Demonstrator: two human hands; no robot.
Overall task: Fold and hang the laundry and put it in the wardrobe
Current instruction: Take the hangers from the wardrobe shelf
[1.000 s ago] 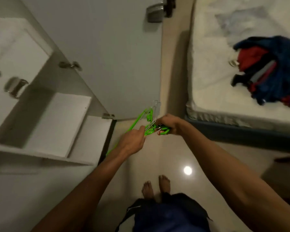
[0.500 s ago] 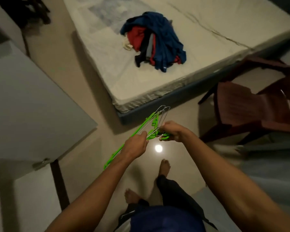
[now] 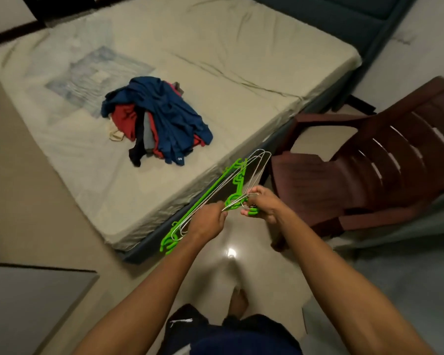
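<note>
**Op A:** Since the frame a second back, my view swung off the wardrobe door and onto the bed [image 3: 241, 73]; the laundry pile [image 3: 157, 121] moved from the right edge to left of centre, and a brown chair [image 3: 385, 160] came in on the right. Both hands kept the hangers throughout.

**Op B:** Hand states, for the log?

**Op A:** Left hand [image 3: 207, 221] was curled round the lower bars of the bundle of hangers [image 3: 215, 193]. Right hand [image 3: 263, 204] was pinching the hook ends. Neither was free.

**Op B:** Where did the bundle sit?

**Op A:** In the air over the floor, just off the bed's near edge, well apart from the pile. It ran diagonally, hooks near my right hand.

**Op B:** Appearance?

**Op A:** Several bright green plastic hangers nested with thin silvery wire ones. I could not count them. The pile was crumpled: blue on top, red, grey and dark pieces under it, a pale bit at the left.

**Op B:** Advice on the step?

**Op A:** My judgement: peel one hook off with the right fingers while the left steadied the rest, as wire likely snags on plastic. Set the spares on the bed beside the pile.
</note>
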